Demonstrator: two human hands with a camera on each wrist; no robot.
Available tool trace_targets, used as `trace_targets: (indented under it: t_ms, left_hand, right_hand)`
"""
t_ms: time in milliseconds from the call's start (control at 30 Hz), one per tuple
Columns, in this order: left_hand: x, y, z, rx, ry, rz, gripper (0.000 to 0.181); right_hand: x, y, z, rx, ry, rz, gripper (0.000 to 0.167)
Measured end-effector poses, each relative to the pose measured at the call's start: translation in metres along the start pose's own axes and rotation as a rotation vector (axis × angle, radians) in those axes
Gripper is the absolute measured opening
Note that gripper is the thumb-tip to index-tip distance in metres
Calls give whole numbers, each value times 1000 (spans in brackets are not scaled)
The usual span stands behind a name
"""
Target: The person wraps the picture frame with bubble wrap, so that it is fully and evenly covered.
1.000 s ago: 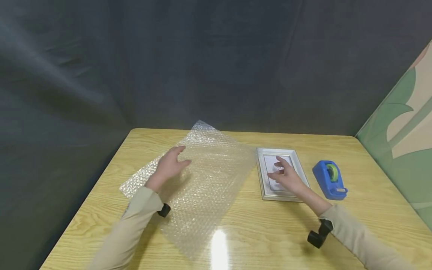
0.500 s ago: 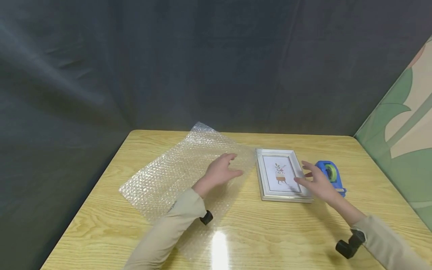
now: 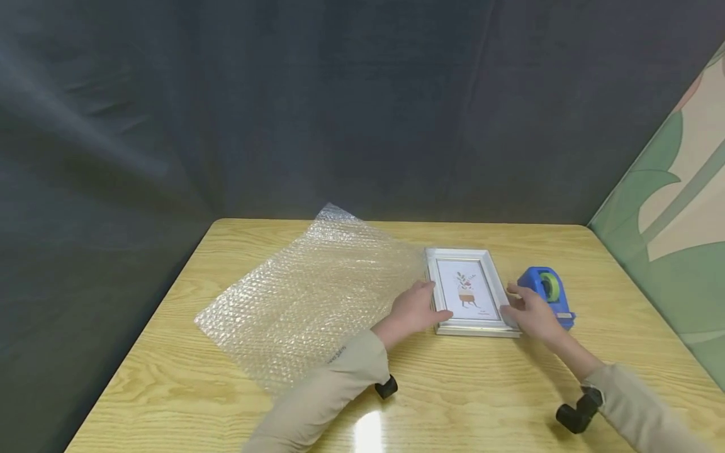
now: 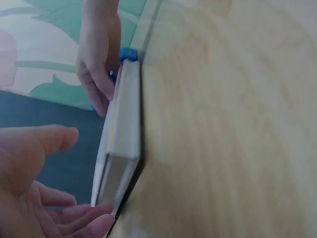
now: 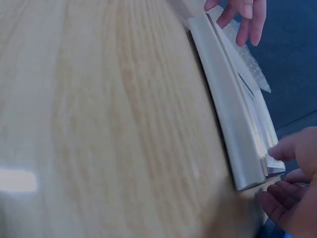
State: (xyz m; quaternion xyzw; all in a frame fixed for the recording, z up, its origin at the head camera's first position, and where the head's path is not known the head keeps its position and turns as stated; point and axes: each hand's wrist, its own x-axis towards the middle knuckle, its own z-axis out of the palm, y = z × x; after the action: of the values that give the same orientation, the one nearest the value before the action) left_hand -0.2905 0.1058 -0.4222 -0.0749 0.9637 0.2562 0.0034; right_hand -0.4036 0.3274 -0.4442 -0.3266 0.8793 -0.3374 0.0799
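A silver-white picture frame (image 3: 466, 290) with a potted-plant print lies face up on the wooden table. At its left edge is my left hand (image 3: 412, 309), thumb over the near left corner. In the left wrist view the fingertips of my left hand (image 4: 59, 198) are against the frame's side, thumb held apart. My right hand (image 3: 532, 314) is at the near right edge. In the right wrist view the thumb of my right hand (image 5: 297, 158) is over the frame's face, fingers beside its edge; contact is hard to tell. A bubble wrap sheet (image 3: 317, 283) lies flat to the left.
Just right of the frame, behind my right hand, stands a blue tape dispenser (image 3: 546, 292) with a green roll. A dark curtain (image 3: 362, 113) hangs behind the table (image 3: 187, 377). A leaf-patterned panel (image 3: 680, 220) borders the right side.
My left hand has moved right, from over the bubble wrap to the frame's left edge. My right hand has gone from above the frame to its right edge.
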Motion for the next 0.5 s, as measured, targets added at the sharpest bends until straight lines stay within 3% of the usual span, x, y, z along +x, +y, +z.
trace_targets:
  t_ms: [200,500]
  left_hand:
    - [-2,5,14,-49,29,-28,66]
    - [-6,3,22,-70,22,-50,63]
  right_hand:
    - [-6,4,8,3,25,5,49]
    - [-25,6,8,2,38,-10,47]
